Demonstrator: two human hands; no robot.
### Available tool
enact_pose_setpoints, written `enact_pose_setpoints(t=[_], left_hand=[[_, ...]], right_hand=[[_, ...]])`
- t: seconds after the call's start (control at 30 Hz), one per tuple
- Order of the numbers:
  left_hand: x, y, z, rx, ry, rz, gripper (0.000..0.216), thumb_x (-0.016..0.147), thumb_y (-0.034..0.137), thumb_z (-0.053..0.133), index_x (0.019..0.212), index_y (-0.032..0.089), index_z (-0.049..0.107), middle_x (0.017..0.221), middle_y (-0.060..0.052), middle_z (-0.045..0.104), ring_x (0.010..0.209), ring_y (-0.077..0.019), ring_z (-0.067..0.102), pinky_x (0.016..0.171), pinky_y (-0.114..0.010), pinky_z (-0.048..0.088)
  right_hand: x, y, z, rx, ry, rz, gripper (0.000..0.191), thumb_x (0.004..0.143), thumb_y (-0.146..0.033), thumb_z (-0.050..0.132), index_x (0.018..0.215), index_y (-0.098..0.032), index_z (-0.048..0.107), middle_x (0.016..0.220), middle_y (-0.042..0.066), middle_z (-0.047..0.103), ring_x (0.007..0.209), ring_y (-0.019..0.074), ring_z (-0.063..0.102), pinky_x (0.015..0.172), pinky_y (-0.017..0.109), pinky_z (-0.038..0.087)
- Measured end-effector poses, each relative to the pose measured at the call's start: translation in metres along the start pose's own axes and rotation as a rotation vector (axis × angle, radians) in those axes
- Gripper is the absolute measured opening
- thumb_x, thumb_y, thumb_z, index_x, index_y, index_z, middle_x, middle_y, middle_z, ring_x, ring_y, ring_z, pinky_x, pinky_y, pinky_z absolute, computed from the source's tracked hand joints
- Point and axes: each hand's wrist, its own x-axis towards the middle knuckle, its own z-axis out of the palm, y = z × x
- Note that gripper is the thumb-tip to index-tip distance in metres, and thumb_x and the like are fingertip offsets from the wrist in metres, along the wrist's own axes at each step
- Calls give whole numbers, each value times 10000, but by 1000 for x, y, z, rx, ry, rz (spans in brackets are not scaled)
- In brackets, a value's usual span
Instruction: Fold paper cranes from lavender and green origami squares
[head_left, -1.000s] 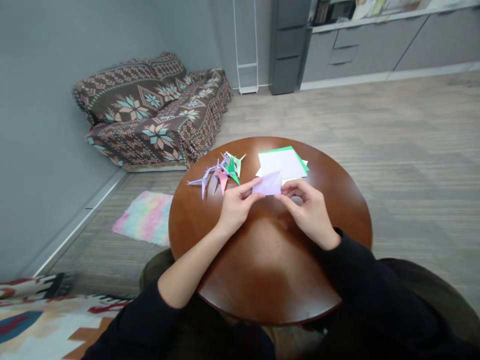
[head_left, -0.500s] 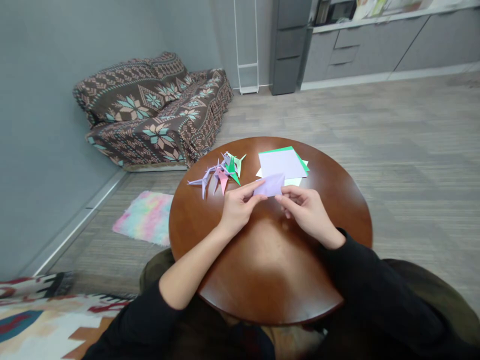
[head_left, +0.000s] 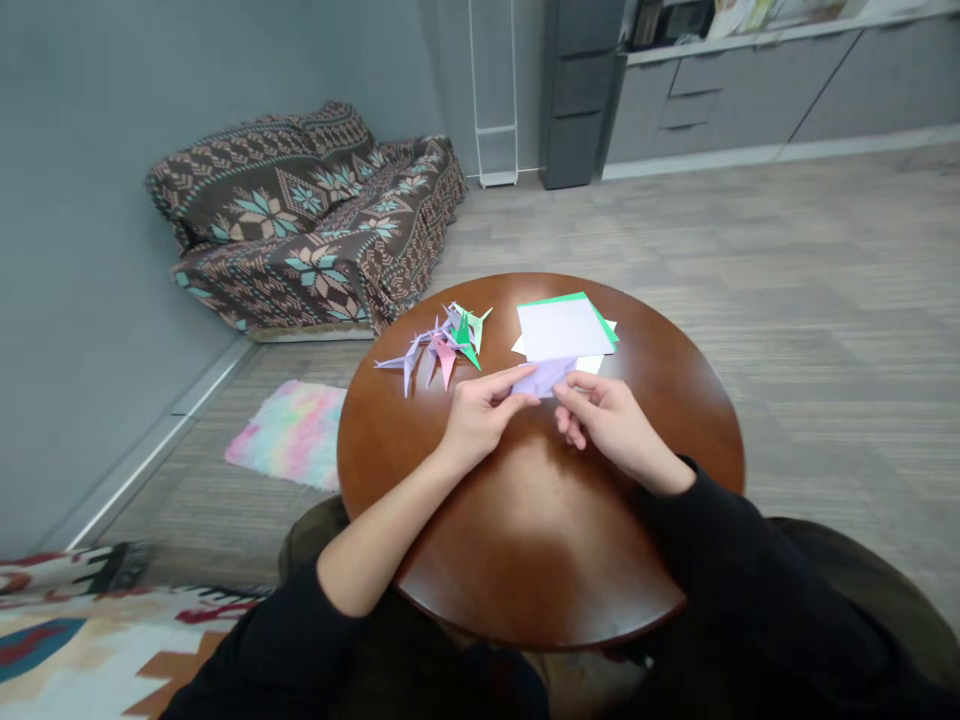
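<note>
Both hands pinch a small folded lilac paper (head_left: 545, 376) just above the round brown table (head_left: 540, 520). My left hand (head_left: 480, 415) grips its left end between thumb and fingers. My right hand (head_left: 611, 425) holds its right end with curled fingers. The paper looks narrow and flattened. Right behind it lies a stack of square sheets (head_left: 566, 328), a pale one on top and green below. To the left of the stack sits a cluster of folded paper cranes (head_left: 442, 348) in lilac, pink and green.
A sofa under a patterned brown throw (head_left: 307, 220) stands against the grey wall at the left. A pastel fluffy mat (head_left: 289, 435) lies on the floor beside the table. Grey cabinets (head_left: 750, 85) line the far wall. A patterned rug (head_left: 90, 640) shows at the lower left.
The lilac paper has been folded down flatter and narrower between the hands. My right hand has moved left and closer to my left hand.
</note>
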Motion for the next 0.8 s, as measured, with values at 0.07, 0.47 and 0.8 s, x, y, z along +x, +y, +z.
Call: enact_pose_setpoints(t=[0.07,0.47,0.8], left_hand=[[0,1,0,4,1,1,405,813,287,785,1206,191,760,1255,-97,741,1095,-273,737,966,-369,585],[-2,5,1,171,-55,152,372,893,220,680,1262,210,731,1289,-98,729,1122,-256,729,939,-361,603],[-2,2,1,217,-53,87,351,881,286,711,1222,212,753,1237,-77,752,1013,-256,760,923,-374,598]], right_hand=[[0,-1,0,3,-5,26,383,865,-563,699,856,-185,635,560,-34,634,354,79,467,369,210,297],[-1,3,-2,-495,317,-249,249,905,-450,685,855,-209,648,519,-59,515,463,137,482,507,280,389],[0,3,-10,-946,333,-658,78,966,-207,610,917,-231,665,917,41,770,882,246,707,828,378,434]])
